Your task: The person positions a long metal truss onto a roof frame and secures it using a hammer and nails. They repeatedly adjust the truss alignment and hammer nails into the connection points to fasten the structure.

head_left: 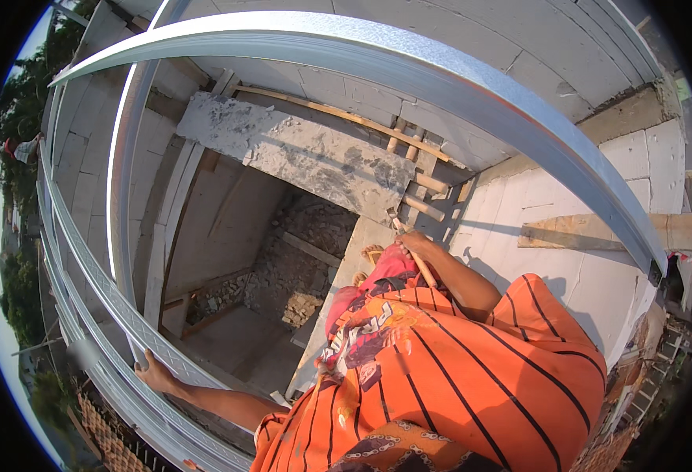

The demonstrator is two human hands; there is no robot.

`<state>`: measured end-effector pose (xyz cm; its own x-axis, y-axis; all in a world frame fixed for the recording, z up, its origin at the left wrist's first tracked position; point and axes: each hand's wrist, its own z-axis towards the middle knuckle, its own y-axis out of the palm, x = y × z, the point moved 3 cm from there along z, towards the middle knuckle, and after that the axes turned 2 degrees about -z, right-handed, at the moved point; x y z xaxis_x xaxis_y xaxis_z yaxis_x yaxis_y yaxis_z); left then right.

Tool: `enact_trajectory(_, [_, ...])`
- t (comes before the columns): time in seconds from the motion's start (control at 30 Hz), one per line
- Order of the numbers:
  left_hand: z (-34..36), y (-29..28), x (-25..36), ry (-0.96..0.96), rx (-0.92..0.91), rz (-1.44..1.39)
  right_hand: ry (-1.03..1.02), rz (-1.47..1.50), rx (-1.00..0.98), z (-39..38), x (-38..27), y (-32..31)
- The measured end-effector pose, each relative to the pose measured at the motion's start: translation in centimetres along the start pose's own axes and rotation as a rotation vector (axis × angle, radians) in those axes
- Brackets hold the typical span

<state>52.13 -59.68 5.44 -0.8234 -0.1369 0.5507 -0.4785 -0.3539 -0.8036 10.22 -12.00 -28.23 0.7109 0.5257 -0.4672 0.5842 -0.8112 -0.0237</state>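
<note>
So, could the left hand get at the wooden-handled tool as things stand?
Probably not: the left hand is at the metal rail, well apart from the wooden-handled tool, which the right hand grips.

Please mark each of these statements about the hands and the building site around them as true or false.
1. The left hand touches a silvery metal rail. True.
2. The right hand is empty. False: it holds a wooden-handled tool.
3. The person's outer clothing is plain blue. False: it is orange with dark stripes.
4. Rubble lies down inside the opening below. True.
5. The rough concrete slab beyond the opening is covered by a green sheet. False: its rough grey surface is bare to view.
</note>
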Motion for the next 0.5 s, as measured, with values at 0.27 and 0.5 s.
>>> enact_trajectory(0.27, [-6.9,12.6,11.8,0.477,-0.551,-0.585,-0.009,0.425,0.396,-7.3,7.9,-3.2])
enact_trajectory(0.5, [-26.6,17.1,25.2,0.851,-1.392,-0.829,-0.224,0.645,0.591,-15.1,11.0,-3.1])
